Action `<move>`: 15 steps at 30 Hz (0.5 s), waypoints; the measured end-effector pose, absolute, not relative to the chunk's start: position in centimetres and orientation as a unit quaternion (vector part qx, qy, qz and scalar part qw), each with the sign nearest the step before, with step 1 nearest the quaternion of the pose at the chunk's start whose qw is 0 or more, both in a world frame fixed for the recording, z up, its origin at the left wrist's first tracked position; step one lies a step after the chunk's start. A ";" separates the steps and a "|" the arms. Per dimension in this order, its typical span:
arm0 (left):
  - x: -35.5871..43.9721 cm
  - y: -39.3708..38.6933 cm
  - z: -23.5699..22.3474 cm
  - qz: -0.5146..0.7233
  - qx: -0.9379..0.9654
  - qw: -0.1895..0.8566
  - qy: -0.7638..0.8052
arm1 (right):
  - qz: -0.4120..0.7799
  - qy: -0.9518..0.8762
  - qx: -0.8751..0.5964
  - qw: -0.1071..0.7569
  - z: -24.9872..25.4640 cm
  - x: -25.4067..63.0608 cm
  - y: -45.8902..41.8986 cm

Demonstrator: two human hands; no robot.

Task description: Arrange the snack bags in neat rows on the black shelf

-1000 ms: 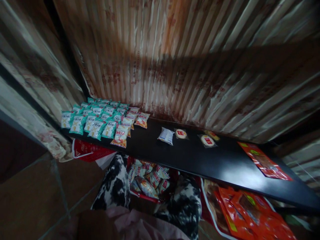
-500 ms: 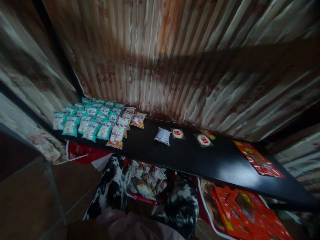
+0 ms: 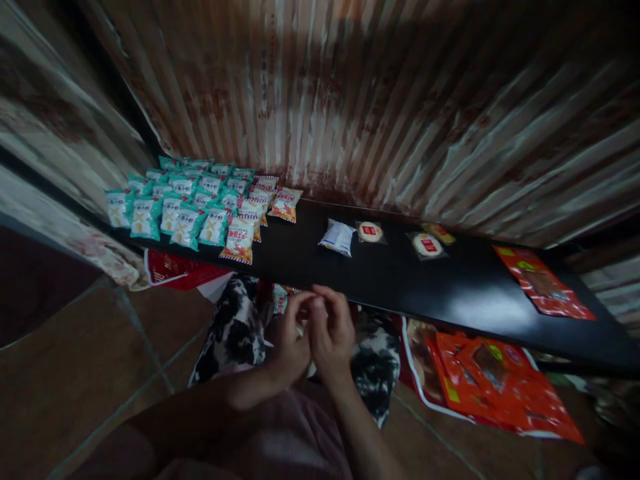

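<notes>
My left hand (image 3: 293, 343) and my right hand (image 3: 334, 333) are together over my lap, just in front of the shelf's near edge. Their fingers are curled, with the fingertips meeting. Whatever they might hold is hidden by the fingers. Behind and below them, a bag of snack packets (image 3: 280, 300) between my knees is mostly covered. On the black shelf (image 3: 380, 280), the nearest thing beyond my hands is a pale packet (image 3: 337, 237) lying flat. A round cake in clear wrap (image 3: 371, 231) lies to its right.
Teal snack packets (image 3: 185, 223) stand in rows at the shelf's left, beside several orange-and-white packets (image 3: 239, 240). Another wrapped cake (image 3: 427, 245), a yellowish packet (image 3: 439, 233) and a red packet (image 3: 543, 283) lie rightward. Orange packets (image 3: 495, 380) fill a bag below. Pleated curtain (image 3: 300, 100) hangs behind.
Both hands have come into view from below and met in front of the shelf, covering much of the bag between my knees. The shelf appears higher in view; its packets keep their arrangement.
</notes>
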State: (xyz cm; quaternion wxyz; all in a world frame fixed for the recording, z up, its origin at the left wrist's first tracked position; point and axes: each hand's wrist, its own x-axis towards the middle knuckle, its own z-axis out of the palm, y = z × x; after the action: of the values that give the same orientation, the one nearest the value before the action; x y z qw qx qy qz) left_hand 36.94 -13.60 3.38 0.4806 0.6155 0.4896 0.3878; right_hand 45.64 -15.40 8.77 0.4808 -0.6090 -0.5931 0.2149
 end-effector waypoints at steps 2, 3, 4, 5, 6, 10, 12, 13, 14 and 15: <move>36.1 -12.4 1.3 0.320 0.612 0.439 0.575 | 0.238 -0.593 -0.668 0.382 5.1 46.8 -13.9; 35.4 -11.8 0.1 0.273 0.613 0.415 0.614 | 0.249 -0.597 -0.699 0.306 3.2 47.6 -13.5; 34.6 -11.1 -0.9 0.253 0.615 0.410 0.624 | 0.252 -0.600 -0.722 0.235 1.4 48.5 -13.4; 33.7 -10.4 -1.9 0.235 0.619 0.403 0.632 | 0.242 -0.592 -0.744 0.191 -0.2 49.5 -13.3; 32.9 -9.7 -2.6 0.217 0.626 0.396 0.636 | 0.224 -0.578 -0.767 0.163 -1.5 50.6 -13.3; 30.8 -7.6 -3.9 0.160 0.676 0.356 0.625 | 0.170 -0.532 -0.826 0.076 -4.0 53.9 -12.6; 30.9 -7.3 -3.9 0.127 0.703 0.353 0.605 | 0.194 -0.531 -0.823 0.055 -4.4 54.0 -12.1; 31.1 -7.3 -4.0 0.109 0.714 0.356 0.593 | 0.206 -0.534 -0.818 0.048 -4.6 53.6 -12.0; 31.4 -7.6 -4.1 0.093 0.723 0.362 0.581 | 0.217 -0.541 -0.811 0.046 -4.7 53.0 -12.1; 31.7 -8.1 -4.2 0.076 0.733 0.369 0.567 | 0.224 -0.550 -0.803 0.042 -4.8 52.1 -12.4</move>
State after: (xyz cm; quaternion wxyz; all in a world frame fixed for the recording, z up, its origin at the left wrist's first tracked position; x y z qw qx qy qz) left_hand 31.68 -8.07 -4.23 0.3687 0.7326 0.5671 0.0759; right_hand 52.13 -12.38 -4.80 0.0424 -0.8032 -0.5505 0.2237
